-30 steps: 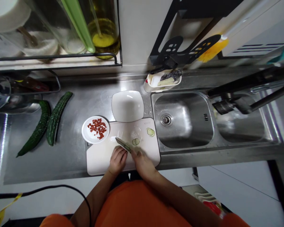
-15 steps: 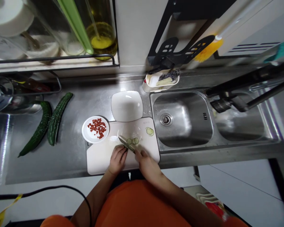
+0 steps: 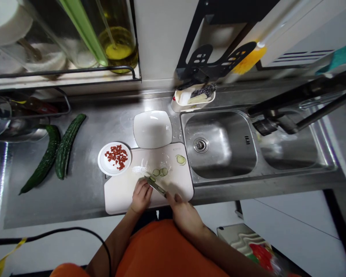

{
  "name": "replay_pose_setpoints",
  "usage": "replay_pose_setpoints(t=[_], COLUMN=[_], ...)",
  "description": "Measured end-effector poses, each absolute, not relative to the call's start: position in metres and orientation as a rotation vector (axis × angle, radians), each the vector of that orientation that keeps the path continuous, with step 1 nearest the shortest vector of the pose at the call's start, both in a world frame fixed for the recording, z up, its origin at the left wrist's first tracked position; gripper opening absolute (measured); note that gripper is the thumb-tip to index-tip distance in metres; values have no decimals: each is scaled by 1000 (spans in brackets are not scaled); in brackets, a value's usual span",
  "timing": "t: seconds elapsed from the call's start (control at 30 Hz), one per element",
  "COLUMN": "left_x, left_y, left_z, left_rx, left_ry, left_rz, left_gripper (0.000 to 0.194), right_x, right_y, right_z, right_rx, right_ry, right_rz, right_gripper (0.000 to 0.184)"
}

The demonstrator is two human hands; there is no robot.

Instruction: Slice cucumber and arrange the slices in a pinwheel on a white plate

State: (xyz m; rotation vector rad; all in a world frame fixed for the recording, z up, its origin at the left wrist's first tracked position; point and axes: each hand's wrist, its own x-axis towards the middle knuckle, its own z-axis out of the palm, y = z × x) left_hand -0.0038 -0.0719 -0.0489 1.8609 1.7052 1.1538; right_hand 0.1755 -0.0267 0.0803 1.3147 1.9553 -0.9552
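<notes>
My right hand point(image 3: 186, 213) grips a kitchen knife point(image 3: 155, 186) whose blade slants up and left over the white cutting board point(image 3: 119, 196). A cucumber slice clings to the blade near the handle. Curled on the board by the knife tip is my left hand point(image 3: 141, 195), fingers closed on a short piece of cucumber mostly hidden beneath them. One small slice point(image 3: 152, 179) lies just beyond the blade. Farther up are several thin cucumber slices point(image 3: 160, 172), and a pale end slice point(image 3: 180, 159) rests near the board's right edge.
A plate of diced red pieces point(image 3: 100, 163) overlaps the board's upper left corner. Behind the board stands a white square dish point(image 3: 152, 129). Two whole cucumbers point(image 3: 70, 144) lie left. The steel sink point(image 3: 222, 146) and faucet point(image 3: 276, 123) are right; a shelf point(image 3: 103, 73) overhangs upper left.
The knife has shifted slightly down and right, away from the loose slices, with my right hand. A small slice now shows beside the blade. My left hand stays nearly in place.
</notes>
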Motion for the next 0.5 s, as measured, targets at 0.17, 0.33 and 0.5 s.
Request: replay_pose_setpoints(t=[0.17,0.33,0.5], left_x=[-4,-3,-3], left_y=[-72,-70,-70], left_z=[-49,-48,-47], left_rx=[1870,1861,1854], left_ry=[1702,1719,1728], left_rz=[1152,1169,1172], left_gripper=[21,16,14], right_x=[175,174,174], right_y=[-26,-24,-24], right_z=[82,82,82], right_rx=[1301,1309,1324], right_ry=[1954,1941,1925], right_rz=[-940,-958,-969], right_gripper=[57,58,57])
